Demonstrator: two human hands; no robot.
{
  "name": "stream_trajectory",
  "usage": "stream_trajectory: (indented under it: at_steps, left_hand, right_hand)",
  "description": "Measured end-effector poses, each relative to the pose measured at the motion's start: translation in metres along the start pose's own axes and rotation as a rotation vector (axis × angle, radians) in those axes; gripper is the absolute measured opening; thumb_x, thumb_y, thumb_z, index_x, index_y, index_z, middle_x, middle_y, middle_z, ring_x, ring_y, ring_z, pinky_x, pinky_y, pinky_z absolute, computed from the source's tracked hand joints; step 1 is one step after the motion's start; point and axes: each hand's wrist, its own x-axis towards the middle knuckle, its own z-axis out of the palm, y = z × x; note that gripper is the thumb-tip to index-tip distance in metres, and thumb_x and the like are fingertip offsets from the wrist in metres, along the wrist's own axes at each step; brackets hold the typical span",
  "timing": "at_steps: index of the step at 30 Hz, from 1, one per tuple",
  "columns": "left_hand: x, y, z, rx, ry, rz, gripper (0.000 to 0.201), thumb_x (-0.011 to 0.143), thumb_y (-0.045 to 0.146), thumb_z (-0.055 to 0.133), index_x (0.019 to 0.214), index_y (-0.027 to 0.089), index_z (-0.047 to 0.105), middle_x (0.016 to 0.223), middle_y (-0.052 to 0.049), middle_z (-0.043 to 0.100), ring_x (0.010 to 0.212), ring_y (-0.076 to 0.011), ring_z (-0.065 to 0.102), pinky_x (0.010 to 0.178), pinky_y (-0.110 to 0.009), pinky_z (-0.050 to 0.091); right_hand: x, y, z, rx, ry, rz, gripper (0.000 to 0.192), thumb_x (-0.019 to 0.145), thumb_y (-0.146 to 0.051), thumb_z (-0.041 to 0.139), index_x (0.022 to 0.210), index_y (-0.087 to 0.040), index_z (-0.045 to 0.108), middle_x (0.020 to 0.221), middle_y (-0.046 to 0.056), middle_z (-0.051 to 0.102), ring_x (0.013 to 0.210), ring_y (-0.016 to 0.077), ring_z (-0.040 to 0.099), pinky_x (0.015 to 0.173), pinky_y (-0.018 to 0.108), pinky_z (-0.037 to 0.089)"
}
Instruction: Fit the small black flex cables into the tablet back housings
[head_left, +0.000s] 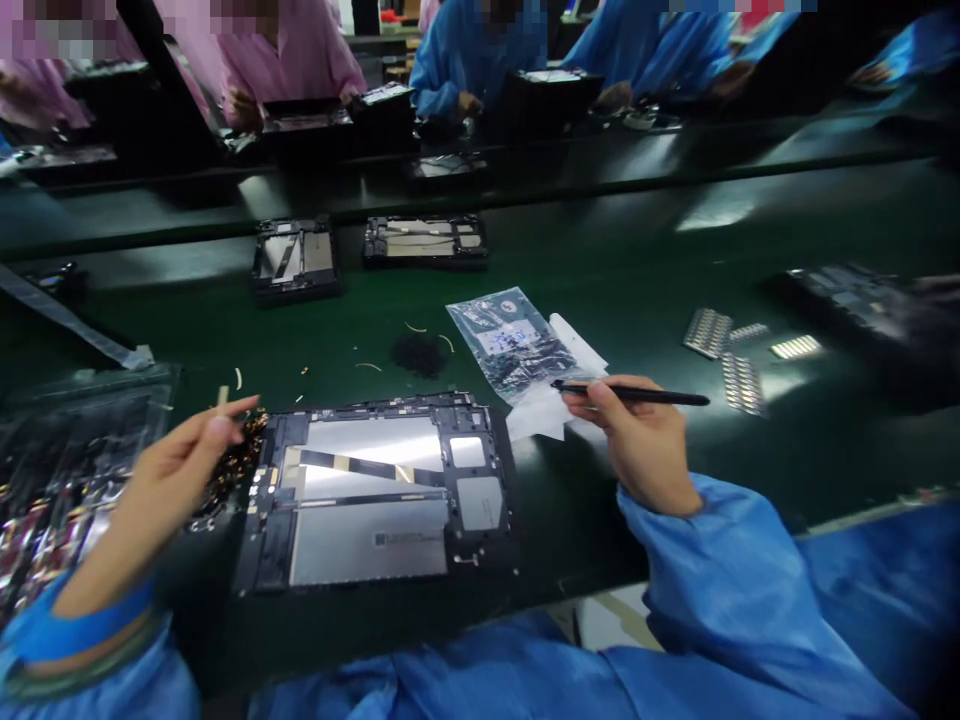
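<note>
My left hand [176, 465] is closed, with a small pale strip [223, 397] pinched upright between thumb and fingers. It hovers beside a heap of small dark and copper-coloured parts [234, 470]. In my right hand [649, 440] are slim black tweezers [652, 394], held like a pen with the tip pointing left. That tip is over a clear printed plastic bag [510, 335] and crumpled white paper [541, 415]. Between my hands lies an opened tablet-like housing [367, 545] with silver plates and a dark diagonal ribbon cable. My right hand is apart from it.
Two further housings [296, 260] [425, 242] lie farther back. A dark pile of tiny bits [418, 355] sits behind the near housing. Small metallic part strips [742, 385] lie right, a clear tray [82, 420] left. Co-workers in pink [292, 55] and blue [480, 50] sit opposite.
</note>
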Motion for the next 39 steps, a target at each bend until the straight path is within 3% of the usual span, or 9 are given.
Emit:
stream_trajectory:
  at_steps: [3, 7, 10, 13, 15, 18, 22, 32, 39]
  left_hand:
    - [0.005, 0.026, 0.023, -0.09, -0.139, 0.041, 0.043, 0.085, 0.054, 0.044, 0.094, 0.019, 0.066, 0.123, -0.006, 0.064, 0.105, -0.0233, 0.057, 0.09, -0.03, 0.043]
    - [0.0, 0.027, 0.028, -0.043, -0.145, 0.055, 0.043, 0.087, 0.052, 0.041, 0.1, 0.02, 0.066, 0.097, -0.005, 0.07, 0.087, -0.0213, 0.061, 0.076, -0.029, 0.045]
    - [-0.01, 0.029, 0.023, -0.083, -0.033, 0.041, 0.037, 0.088, 0.048, 0.043, 0.098, 0.021, 0.067, 0.092, -0.004, 0.069, 0.085, -0.0192, 0.06, 0.076, -0.028, 0.045]
    - [-0.021, 0.046, 0.024, -0.29, 0.12, 0.0, 0.032, 0.091, 0.045, 0.045, 0.094, 0.021, 0.066, 0.077, -0.002, 0.067, 0.075, -0.015, 0.061, 0.074, -0.026, 0.046]
    - [-0.028, 0.062, 0.029, -0.532, 0.01, -0.054, 0.034, 0.091, 0.047, 0.045, 0.09, 0.019, 0.065, 0.063, 0.0, 0.063, 0.058, -0.0122, 0.057, 0.062, -0.024, 0.047]
    - [-0.037, 0.082, 0.042, -0.872, -0.293, -0.152, 0.039, 0.085, 0.053, 0.054, 0.093, 0.017, 0.066, 0.059, -0.001, 0.063, 0.049, -0.0109, 0.055, 0.05, -0.023, 0.046]
    - [-0.043, 0.09, 0.055, -1.058, -0.434, -0.246, 0.043, 0.077, 0.056, 0.062, 0.089, 0.015, 0.067, 0.07, -0.004, 0.068, 0.046, -0.0083, 0.054, 0.044, -0.02, 0.044]
    - [-0.046, 0.086, 0.057, -1.1, -0.408, -0.255, 0.041, 0.078, 0.054, 0.062, 0.079, 0.013, 0.063, 0.069, -0.003, 0.066, 0.045, -0.0065, 0.052, 0.042, -0.019, 0.044]
    - [-0.043, 0.08, 0.057, -1.048, -0.351, -0.271, 0.039, 0.076, 0.054, 0.064, 0.082, 0.015, 0.063, 0.062, 0.001, 0.06, 0.042, -0.0067, 0.049, 0.036, -0.018, 0.041]
  right_hand:
    - [-0.01, -0.018, 0.021, 0.086, -0.129, 0.107, 0.037, 0.062, -0.045, 0.081, 0.078, -0.02, 0.061, 0.076, 0.002, 0.072, 0.064, 0.0144, 0.069, 0.06, 0.024, 0.058]
    - [-0.018, -0.038, 0.048, 0.2, -0.315, 0.273, 0.037, 0.057, -0.043, 0.085, 0.074, -0.02, 0.061, 0.068, 0.0, 0.07, 0.06, 0.0136, 0.069, 0.055, 0.02, 0.057]
    - [-0.022, -0.05, 0.066, 0.219, -0.442, 0.343, 0.035, 0.059, -0.043, 0.083, 0.072, -0.02, 0.061, 0.066, 0.0, 0.07, 0.059, 0.0134, 0.068, 0.053, 0.018, 0.056]
    - [-0.029, -0.061, 0.084, 0.23, -0.565, 0.412, 0.033, 0.062, -0.042, 0.082, 0.072, -0.019, 0.061, 0.071, 0.001, 0.071, 0.058, 0.0117, 0.068, 0.053, 0.017, 0.056]
    - [-0.036, -0.068, 0.097, 0.245, -0.664, 0.453, 0.031, 0.064, -0.041, 0.081, 0.071, -0.018, 0.061, 0.071, 0.001, 0.072, 0.056, 0.01, 0.067, 0.052, 0.015, 0.055]
    - [-0.047, -0.075, 0.114, 0.268, -0.779, 0.476, 0.029, 0.067, -0.041, 0.079, 0.072, -0.018, 0.061, 0.064, 0.001, 0.07, 0.054, 0.0092, 0.066, 0.053, 0.014, 0.054]
    - [-0.055, -0.075, 0.127, 0.258, -0.81, 0.512, 0.03, 0.066, -0.041, 0.079, 0.072, -0.019, 0.06, 0.062, 0.001, 0.07, 0.057, 0.0113, 0.067, 0.056, 0.016, 0.054]
    - [-0.055, -0.064, 0.135, 0.368, -0.826, 0.712, 0.027, 0.067, -0.036, 0.08, 0.075, -0.018, 0.062, 0.063, 0.0, 0.07, 0.056, 0.0091, 0.067, 0.054, 0.011, 0.054]
    - [-0.051, -0.062, 0.135, 0.3, -0.772, 0.591, 0.031, 0.064, -0.041, 0.081, 0.072, -0.019, 0.061, 0.06, -0.001, 0.069, 0.052, 0.0104, 0.066, 0.052, 0.015, 0.055]
